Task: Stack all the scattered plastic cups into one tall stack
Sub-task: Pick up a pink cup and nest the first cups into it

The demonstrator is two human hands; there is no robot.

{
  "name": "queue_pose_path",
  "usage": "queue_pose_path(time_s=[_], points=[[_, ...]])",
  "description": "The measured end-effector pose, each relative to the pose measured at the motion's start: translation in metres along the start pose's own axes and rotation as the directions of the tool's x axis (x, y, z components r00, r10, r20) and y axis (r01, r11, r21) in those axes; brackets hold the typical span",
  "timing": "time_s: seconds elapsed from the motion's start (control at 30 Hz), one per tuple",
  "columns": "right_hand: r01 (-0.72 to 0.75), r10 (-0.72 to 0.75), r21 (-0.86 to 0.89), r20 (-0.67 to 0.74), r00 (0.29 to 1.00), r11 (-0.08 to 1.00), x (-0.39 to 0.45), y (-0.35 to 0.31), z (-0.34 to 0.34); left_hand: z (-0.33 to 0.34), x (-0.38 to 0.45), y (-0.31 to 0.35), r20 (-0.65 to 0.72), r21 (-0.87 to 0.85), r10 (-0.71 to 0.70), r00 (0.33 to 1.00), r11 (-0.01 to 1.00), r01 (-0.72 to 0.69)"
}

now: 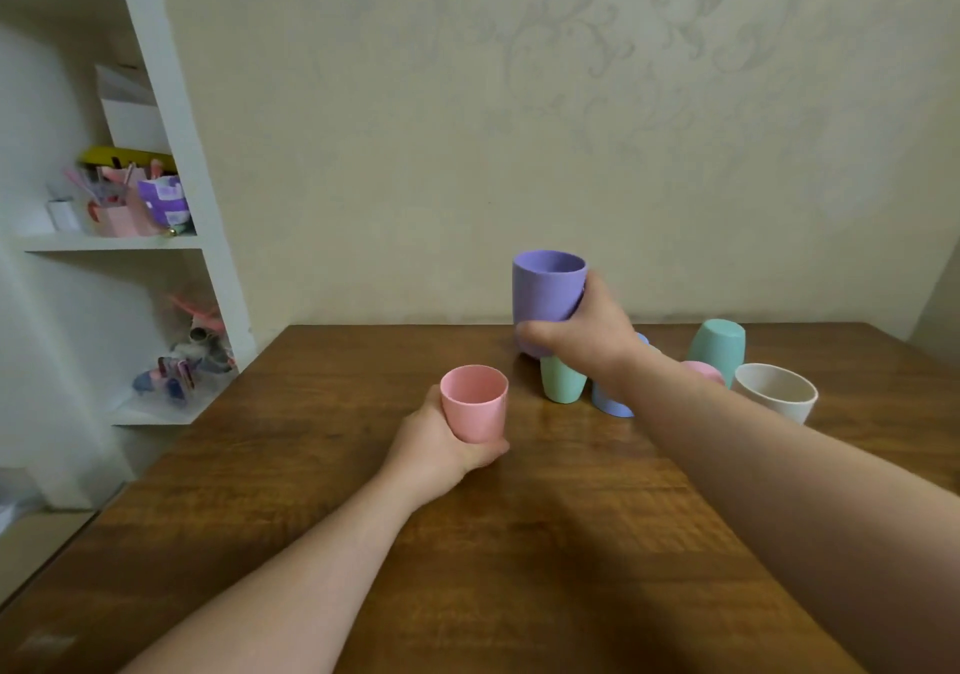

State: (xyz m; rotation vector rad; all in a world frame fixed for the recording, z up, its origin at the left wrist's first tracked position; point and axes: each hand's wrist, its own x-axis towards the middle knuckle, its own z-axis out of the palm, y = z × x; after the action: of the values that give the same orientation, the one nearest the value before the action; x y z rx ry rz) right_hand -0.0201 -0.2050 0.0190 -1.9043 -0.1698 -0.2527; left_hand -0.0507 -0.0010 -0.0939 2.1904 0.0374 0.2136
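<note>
We steady the pink cup in our left hand as a base, while our right hand grips the purple cup to nest in.

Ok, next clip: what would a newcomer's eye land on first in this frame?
Probably the purple cup, held upright above the wooden table in the right hand, near the far edge. Next, the pink cup, gripped mouth-up by the left hand closer in. Behind the right forearm sits a pastel cluster: two green cups and a blue one mouth-down, a white cup mouth-up.
</note>
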Motion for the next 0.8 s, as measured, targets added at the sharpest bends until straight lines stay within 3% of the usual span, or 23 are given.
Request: queue_pose_path(time_s=[0.1, 0.23, 0.37, 0.63, 0.8], points=[[0.018, -0.038, 0.226, 0.082, 0.996, 0.974, -0.002, -0.008, 0.008, 0.013, 0.002, 0.01, 0.007, -0.011, -0.001, 1.0, 1.0, 0.001], [0.098, -0.123, 0.16, 0.153, 0.98, 0.982, -0.003, -0.002, 0.024, 0.018, 0.0, 0.01, -0.049, -0.007, 0.023, 0.999, 1.0, -0.024], [0.084, -0.112, 0.146, 0.194, 0.974, 0.986, -0.007, 0.019, 0.046, 0.018, -0.003, 0.006, -0.052, -0.053, 0.042, 0.998, 0.998, -0.045], [-0.018, -0.008, 0.117, 0.22, 0.975, 0.993, -0.02, 0.038, 0.067, 0.02, 0.001, -0.001, -0.056, -0.137, -0.007, 0.998, 0.991, -0.001], [-0.099, 0.028, 0.248, 0.276, 0.961, 0.964, -0.024, 0.046, 0.073, 0.02, 0.004, -0.001, -0.04, -0.124, -0.008, 0.999, 0.992, 0.003]])
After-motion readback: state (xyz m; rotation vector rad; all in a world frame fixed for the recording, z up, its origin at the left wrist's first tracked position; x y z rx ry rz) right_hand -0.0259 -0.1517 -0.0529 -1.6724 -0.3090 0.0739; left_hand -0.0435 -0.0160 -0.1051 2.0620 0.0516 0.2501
